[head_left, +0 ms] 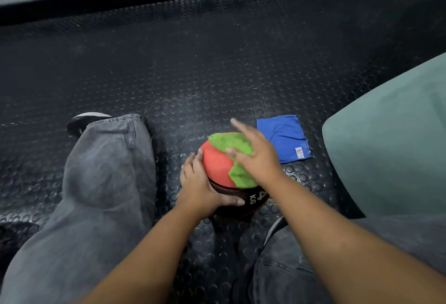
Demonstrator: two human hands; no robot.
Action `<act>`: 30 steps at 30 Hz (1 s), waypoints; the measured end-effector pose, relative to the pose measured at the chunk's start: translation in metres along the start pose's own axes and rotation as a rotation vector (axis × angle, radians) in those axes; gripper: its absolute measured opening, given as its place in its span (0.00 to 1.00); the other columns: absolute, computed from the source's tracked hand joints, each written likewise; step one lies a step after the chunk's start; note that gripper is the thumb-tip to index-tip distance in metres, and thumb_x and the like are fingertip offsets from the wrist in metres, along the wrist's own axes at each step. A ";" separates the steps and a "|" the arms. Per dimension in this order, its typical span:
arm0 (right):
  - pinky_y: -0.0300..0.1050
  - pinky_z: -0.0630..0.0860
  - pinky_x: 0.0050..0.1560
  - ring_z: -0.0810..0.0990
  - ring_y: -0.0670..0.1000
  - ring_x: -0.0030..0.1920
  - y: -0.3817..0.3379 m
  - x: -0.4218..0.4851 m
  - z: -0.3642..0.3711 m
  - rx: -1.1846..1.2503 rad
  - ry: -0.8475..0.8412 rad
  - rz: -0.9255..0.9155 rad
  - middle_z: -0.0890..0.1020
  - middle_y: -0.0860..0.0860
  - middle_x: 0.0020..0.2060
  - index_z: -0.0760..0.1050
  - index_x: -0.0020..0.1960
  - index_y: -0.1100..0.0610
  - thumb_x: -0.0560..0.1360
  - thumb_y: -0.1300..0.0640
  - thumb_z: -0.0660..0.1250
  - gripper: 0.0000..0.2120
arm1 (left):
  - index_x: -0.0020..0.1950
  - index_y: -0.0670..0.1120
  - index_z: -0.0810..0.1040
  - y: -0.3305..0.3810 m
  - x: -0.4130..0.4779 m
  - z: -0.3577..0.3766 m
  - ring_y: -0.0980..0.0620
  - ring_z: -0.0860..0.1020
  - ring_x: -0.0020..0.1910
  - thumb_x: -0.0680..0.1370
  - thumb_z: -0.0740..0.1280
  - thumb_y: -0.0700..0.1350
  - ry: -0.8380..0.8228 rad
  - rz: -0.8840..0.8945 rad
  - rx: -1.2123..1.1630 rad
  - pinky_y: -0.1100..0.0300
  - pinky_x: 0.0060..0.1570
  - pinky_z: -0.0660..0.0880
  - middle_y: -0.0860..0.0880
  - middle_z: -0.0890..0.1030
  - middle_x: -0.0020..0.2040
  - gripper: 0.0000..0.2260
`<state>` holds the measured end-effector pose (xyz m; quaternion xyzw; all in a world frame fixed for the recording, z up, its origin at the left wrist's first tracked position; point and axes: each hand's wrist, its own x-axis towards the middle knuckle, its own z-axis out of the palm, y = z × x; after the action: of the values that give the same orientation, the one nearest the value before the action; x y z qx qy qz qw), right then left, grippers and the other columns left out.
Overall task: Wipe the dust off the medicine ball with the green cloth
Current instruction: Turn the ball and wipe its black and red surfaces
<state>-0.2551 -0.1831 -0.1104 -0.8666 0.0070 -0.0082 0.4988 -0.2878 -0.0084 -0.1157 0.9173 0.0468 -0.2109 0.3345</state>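
The right hand (255,156) lies open on top of the ball, fingers straight and spread, pressing one green cloth (231,144) onto it. The left hand (200,183) is open too, with palm and fingers laid flat against the ball's left side and the thumb stretched across its near face.

The single medicine ball (217,166) sits on the floor between the person's two legs, near the middle of the view. Its top is red and its lower part is black, marked "4 KG" in white. The green cloth drapes over the ball's upper right, and one flap hangs down toward the near side under the right wrist.

Just to the right of the ball, on its far side, one folded blue cloth (282,137) lies flat on the floor with a small white tag at its near corner. That makes two cloths in all.

The floor (217,62) is black rubber covered in round studs. The left leg (108,171) in grey jeans stretches out left of the ball, ending in a black shoe (87,120) with a white edge. A second shoe (275,229) shows near the ball under the right forearm. One pale green padded surface (386,146) fills the right side.
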 end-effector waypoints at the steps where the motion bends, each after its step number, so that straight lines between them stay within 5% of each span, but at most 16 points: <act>1: 0.37 0.66 0.63 0.72 0.43 0.64 0.005 0.004 -0.005 0.011 0.030 0.068 0.75 0.44 0.64 0.73 0.66 0.41 0.73 0.49 0.70 0.22 | 0.81 0.55 0.42 -0.001 0.002 0.001 0.48 0.45 0.81 0.46 0.82 0.67 -0.011 0.019 -0.038 0.41 0.79 0.54 0.60 0.43 0.79 0.74; 6: 0.44 0.68 0.62 0.75 0.52 0.64 0.039 0.015 -0.026 0.138 0.108 0.484 0.78 0.50 0.63 0.77 0.63 0.48 0.77 0.46 0.66 0.16 | 0.80 0.56 0.45 0.005 0.009 0.002 0.49 0.50 0.79 0.48 0.85 0.63 -0.050 0.044 -0.123 0.41 0.78 0.57 0.60 0.47 0.78 0.70; 9: 0.46 0.67 0.65 0.74 0.54 0.64 0.052 0.025 -0.034 0.069 0.111 0.583 0.78 0.50 0.63 0.77 0.63 0.48 0.77 0.46 0.66 0.16 | 0.77 0.56 0.54 0.012 0.019 -0.007 0.49 0.55 0.74 0.51 0.87 0.58 -0.073 0.051 -0.141 0.41 0.75 0.60 0.57 0.55 0.69 0.62; 12: 0.45 0.72 0.60 0.78 0.53 0.56 0.051 0.028 -0.039 0.121 0.149 0.606 0.80 0.49 0.59 0.78 0.60 0.48 0.77 0.49 0.66 0.13 | 0.80 0.59 0.47 0.019 0.020 0.004 0.46 0.49 0.80 0.48 0.87 0.59 -0.095 0.094 -0.117 0.37 0.77 0.55 0.58 0.48 0.77 0.70; 14: 0.47 0.75 0.54 0.80 0.51 0.50 0.037 0.025 -0.037 0.120 0.202 0.547 0.83 0.47 0.52 0.79 0.52 0.45 0.75 0.44 0.66 0.09 | 0.80 0.62 0.40 0.023 0.019 0.016 0.46 0.41 0.81 0.46 0.85 0.62 -0.073 0.086 -0.129 0.36 0.78 0.50 0.61 0.41 0.80 0.74; 17: 0.48 0.73 0.48 0.77 0.50 0.46 0.001 0.018 -0.018 -0.123 0.257 0.292 0.80 0.43 0.41 0.75 0.36 0.44 0.62 0.31 0.69 0.17 | 0.82 0.58 0.40 0.030 0.025 0.022 0.47 0.39 0.81 0.45 0.83 0.65 -0.049 0.042 -0.137 0.41 0.79 0.46 0.57 0.40 0.81 0.75; 20: 0.48 0.69 0.49 0.73 0.50 0.46 -0.030 0.011 0.008 -0.408 0.137 -0.062 0.78 0.42 0.37 0.70 0.30 0.46 0.58 0.34 0.73 0.19 | 0.82 0.57 0.41 0.031 0.037 0.017 0.47 0.43 0.82 0.46 0.71 0.71 -0.073 0.017 -0.190 0.43 0.80 0.47 0.53 0.42 0.82 0.70; 23: 0.48 0.69 0.50 0.73 0.50 0.48 -0.025 0.017 0.010 -0.408 0.072 -0.146 0.77 0.42 0.40 0.71 0.33 0.44 0.60 0.39 0.74 0.15 | 0.82 0.57 0.44 0.022 0.043 0.012 0.47 0.50 0.81 0.46 0.72 0.70 -0.043 0.043 -0.221 0.44 0.79 0.55 0.53 0.47 0.81 0.69; 27: 0.45 0.71 0.50 0.76 0.48 0.50 0.020 0.031 -0.014 -0.064 0.253 0.188 0.78 0.43 0.48 0.78 0.46 0.40 0.67 0.46 0.72 0.08 | 0.81 0.58 0.48 0.012 0.041 0.008 0.50 0.54 0.79 0.43 0.77 0.73 -0.043 0.072 -0.264 0.43 0.77 0.59 0.57 0.51 0.79 0.71; 30: 0.43 0.69 0.47 0.75 0.48 0.49 0.048 0.029 -0.027 0.034 0.181 0.436 0.80 0.47 0.49 0.81 0.53 0.48 0.76 0.48 0.64 0.10 | 0.81 0.58 0.48 0.005 0.041 0.001 0.52 0.55 0.78 0.45 0.79 0.71 -0.077 0.077 -0.294 0.42 0.77 0.59 0.59 0.51 0.78 0.70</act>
<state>-0.2273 -0.2309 -0.1381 -0.8318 0.2384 0.0220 0.5008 -0.2505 -0.0151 -0.1307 0.8508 0.0290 -0.2236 0.4746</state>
